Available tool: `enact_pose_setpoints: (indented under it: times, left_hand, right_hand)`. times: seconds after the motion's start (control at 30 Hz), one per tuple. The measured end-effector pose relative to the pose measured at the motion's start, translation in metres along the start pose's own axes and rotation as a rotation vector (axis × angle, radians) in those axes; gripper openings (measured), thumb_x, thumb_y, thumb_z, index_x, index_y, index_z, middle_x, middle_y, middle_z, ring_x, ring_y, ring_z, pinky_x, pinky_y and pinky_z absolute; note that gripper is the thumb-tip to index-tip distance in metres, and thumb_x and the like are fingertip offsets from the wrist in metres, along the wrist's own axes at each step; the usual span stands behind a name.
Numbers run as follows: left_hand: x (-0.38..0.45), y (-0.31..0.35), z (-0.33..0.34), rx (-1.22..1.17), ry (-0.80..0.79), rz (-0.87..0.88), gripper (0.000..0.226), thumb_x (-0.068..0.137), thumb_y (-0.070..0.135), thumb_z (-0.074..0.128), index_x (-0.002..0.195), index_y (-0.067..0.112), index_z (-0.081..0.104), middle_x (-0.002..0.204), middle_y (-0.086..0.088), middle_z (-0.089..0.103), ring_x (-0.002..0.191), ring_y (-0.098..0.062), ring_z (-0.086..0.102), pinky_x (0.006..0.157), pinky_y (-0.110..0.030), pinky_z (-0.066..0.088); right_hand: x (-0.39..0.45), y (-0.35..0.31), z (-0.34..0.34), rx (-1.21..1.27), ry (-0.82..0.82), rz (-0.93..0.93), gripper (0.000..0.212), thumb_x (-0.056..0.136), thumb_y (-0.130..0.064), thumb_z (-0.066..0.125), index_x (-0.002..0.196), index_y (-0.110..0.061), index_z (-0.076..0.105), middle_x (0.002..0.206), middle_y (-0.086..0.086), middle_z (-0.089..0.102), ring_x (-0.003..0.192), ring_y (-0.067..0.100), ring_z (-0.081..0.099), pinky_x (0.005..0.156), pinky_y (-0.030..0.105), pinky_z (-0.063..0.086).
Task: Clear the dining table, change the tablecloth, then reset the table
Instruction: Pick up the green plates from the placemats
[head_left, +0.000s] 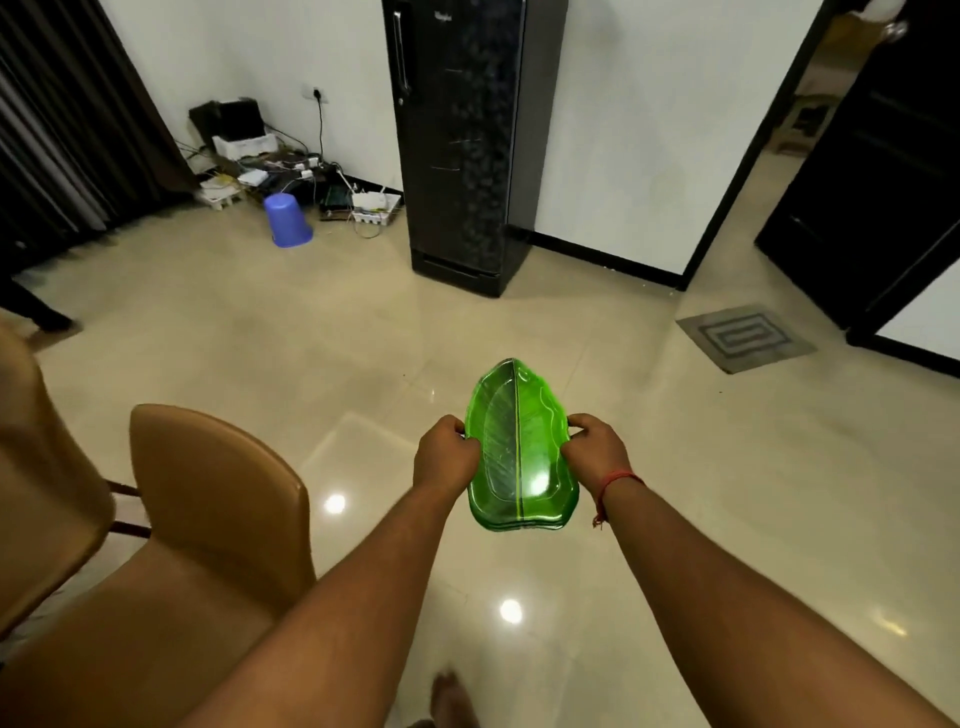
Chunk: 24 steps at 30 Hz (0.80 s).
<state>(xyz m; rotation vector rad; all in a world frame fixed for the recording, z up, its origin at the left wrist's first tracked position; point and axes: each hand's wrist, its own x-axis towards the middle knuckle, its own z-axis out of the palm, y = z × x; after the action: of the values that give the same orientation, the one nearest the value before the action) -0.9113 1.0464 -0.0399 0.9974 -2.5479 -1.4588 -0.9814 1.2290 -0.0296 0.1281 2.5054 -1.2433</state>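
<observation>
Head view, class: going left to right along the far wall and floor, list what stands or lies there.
Dark curtain → clutter of cables and boxes → upturned blue bucket → black fridge → grey doormat → dark door.

Bright translucent green leaf-shaped plates with a darker midrib line; tan chairs at 9 o'clock; glossy beige floor; black floral-patterned fridge at 12 o'clock; blue bucket; grey spiral-patterned mat.
</observation>
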Motion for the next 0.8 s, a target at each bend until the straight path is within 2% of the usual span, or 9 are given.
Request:
enact_pose_setpoints:
  times: [0.13, 0.23, 0.37, 0.43, 0.67, 0.8]
  left_hand:
    - [0.079, 0.03, -0.008, -0.041, -0.023, 0.014, 0.014, 0.081, 0.01, 0.057, 0.093, 0.017, 0.06, 0.094, -0.007, 0.067, 0.089, -0.028, 0.062, 0.075, -0.033, 0.049]
    - [0.134, 0.047, -0.021, -0.054, 0.003, 0.007, 0.014, 0.082, 0.01, 0.057, 0.093, 0.019, 0.058, 0.094, -0.007, 0.069, 0.089, -0.028, 0.063, 0.073, -0.032, 0.048]
    - [0.21, 0.054, -0.035, -0.057, 0.035, -0.039, 0.01, 0.08, 0.011, 0.058, 0.086, 0.019, 0.056, 0.09, -0.008, 0.069, 0.086, -0.029, 0.064, 0.074, -0.035, 0.05]
    - [0.251, 0.058, -0.043, -0.05, 0.065, -0.06, 0.009, 0.08, 0.012, 0.058, 0.087, 0.019, 0.057, 0.091, -0.008, 0.069, 0.085, -0.029, 0.064, 0.073, -0.035, 0.05]
    - [0.383, 0.07, -0.078, 0.013, 0.213, -0.192, 0.012, 0.081, 0.009, 0.056, 0.092, 0.014, 0.058, 0.094, -0.008, 0.068, 0.084, -0.027, 0.062, 0.065, -0.03, 0.043]
    - [0.445, 0.084, -0.113, -0.018, 0.318, -0.244, 0.011, 0.082, 0.011, 0.056, 0.092, 0.014, 0.057, 0.092, -0.007, 0.067, 0.083, -0.027, 0.063, 0.069, -0.033, 0.048]
  right_hand:
    - [0.069, -0.041, 0.008, -0.032, -0.005, 0.019, 0.048, 0.074, -0.005, 0.053, 0.118, -0.019, 0.067, 0.1, 0.007, 0.074, 0.092, 0.026, 0.069, 0.088, 0.039, 0.055]
    - [0.121, -0.082, 0.018, -0.036, 0.009, -0.017, 0.048, 0.076, -0.001, 0.052, 0.119, -0.018, 0.066, 0.094, 0.006, 0.074, 0.089, 0.026, 0.069, 0.084, 0.034, 0.055]
    - [0.191, -0.128, 0.045, -0.034, -0.082, -0.054, 0.048, 0.078, 0.003, 0.052, 0.119, -0.017, 0.066, 0.078, 0.002, 0.07, 0.082, 0.025, 0.068, 0.071, 0.027, 0.049]
    - [0.233, -0.151, 0.061, -0.046, -0.116, -0.079, 0.048, 0.078, 0.003, 0.052, 0.12, -0.016, 0.065, 0.075, 0.0, 0.069, 0.081, 0.024, 0.067, 0.07, 0.026, 0.048]
    - [0.369, -0.236, 0.131, -0.101, -0.299, -0.169, 0.044, 0.079, 0.0, 0.055, 0.118, -0.017, 0.066, 0.08, 0.002, 0.07, 0.087, 0.023, 0.065, 0.075, 0.026, 0.046]
    - [0.435, -0.306, 0.167, -0.148, -0.372, -0.241, 0.045, 0.077, -0.001, 0.055, 0.117, -0.018, 0.066, 0.091, 0.006, 0.072, 0.092, 0.025, 0.067, 0.079, 0.028, 0.049]
